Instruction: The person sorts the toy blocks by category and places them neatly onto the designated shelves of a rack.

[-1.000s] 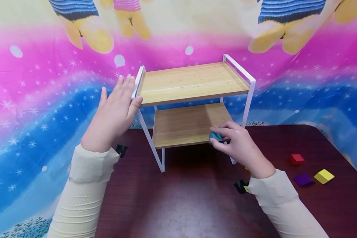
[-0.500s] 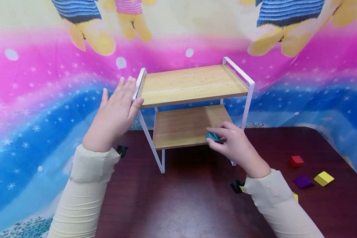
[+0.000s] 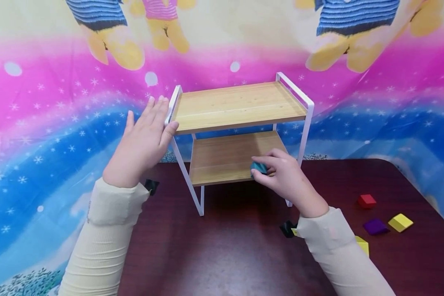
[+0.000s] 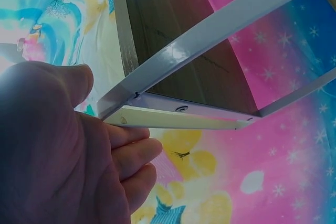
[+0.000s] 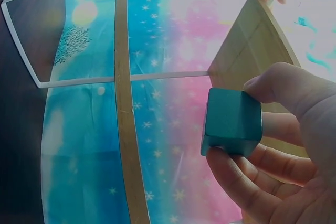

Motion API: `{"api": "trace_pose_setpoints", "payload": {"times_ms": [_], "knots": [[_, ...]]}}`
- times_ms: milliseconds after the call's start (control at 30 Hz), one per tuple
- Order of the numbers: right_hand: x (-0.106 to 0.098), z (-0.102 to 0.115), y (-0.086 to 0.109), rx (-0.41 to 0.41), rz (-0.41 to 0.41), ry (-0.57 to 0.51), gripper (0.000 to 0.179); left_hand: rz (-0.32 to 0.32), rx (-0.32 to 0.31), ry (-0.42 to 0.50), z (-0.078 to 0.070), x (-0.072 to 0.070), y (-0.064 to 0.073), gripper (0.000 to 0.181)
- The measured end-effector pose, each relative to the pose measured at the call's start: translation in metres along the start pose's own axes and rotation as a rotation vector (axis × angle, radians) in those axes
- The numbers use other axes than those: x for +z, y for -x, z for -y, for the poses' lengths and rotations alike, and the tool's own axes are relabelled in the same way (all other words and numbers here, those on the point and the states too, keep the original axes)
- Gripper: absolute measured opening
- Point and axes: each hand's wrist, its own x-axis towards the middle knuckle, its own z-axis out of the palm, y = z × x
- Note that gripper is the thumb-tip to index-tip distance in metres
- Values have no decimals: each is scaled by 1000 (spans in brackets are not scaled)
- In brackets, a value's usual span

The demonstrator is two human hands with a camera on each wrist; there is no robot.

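A two-tier wooden shelf [image 3: 240, 102] with a white metal frame stands on the dark table. My left hand [image 3: 140, 144] lies against the frame's left upper corner, fingers fairly straight; the left wrist view shows the thumb and fingers near the white frame corner [image 4: 113, 100]. In front of the lower board [image 3: 222, 158], my right hand [image 3: 286, 181] pinches a teal block [image 3: 259, 167] between thumb and fingers. The right wrist view gives the teal block [image 5: 233, 119] as a cube-like shape, held apart from the boards.
To the right on the table [image 3: 222, 255] lie a red block [image 3: 366, 201], a purple block [image 3: 375, 226] and a yellow block [image 3: 401, 222]. Another yellow block [image 3: 362, 245] is partly covered by the right sleeve. Behind the shelf hangs a printed cloth [image 3: 214, 49].
My right hand has moved a little to the left with the teal block, along the front of the lower board. The left hand stays against the frame. More of the second yellow block shows.
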Motion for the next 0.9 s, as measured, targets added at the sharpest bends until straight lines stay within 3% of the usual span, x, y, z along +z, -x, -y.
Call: {"api": "trace_pose_setpoints", "payload": {"times_ms": [900], "knots": [[33,-2,-31,-98,-38,44,24,-4,-3,21,3,4,-3,72]]}}
